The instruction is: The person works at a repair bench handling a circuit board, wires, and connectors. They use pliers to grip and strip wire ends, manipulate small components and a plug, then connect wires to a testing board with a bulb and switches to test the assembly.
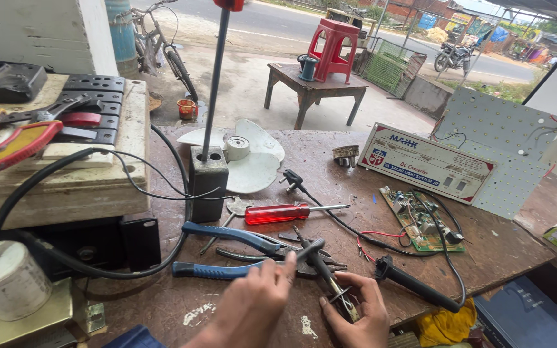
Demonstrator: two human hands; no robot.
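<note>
Hands on a soldering iron at a cluttered workbench

Hands meet low in the frame. Right hand (356, 316) grips the soldering iron (327, 277) near its metal tip, fingers closed round it. Left hand (253, 303) pinches the dark handle end, fingers narrowed. The iron's long axis runs diagonally, handle up and away, tip down toward the wearer. Just beyond the left hand lie blue pliers (227, 251); farther off, a red screwdriver (285, 212). Right of the hands sits a black tool (414, 283) with a cord, then a green circuit board (420, 219). A white fan blade (246, 158) rests well behind on the table (485, 251).
</note>
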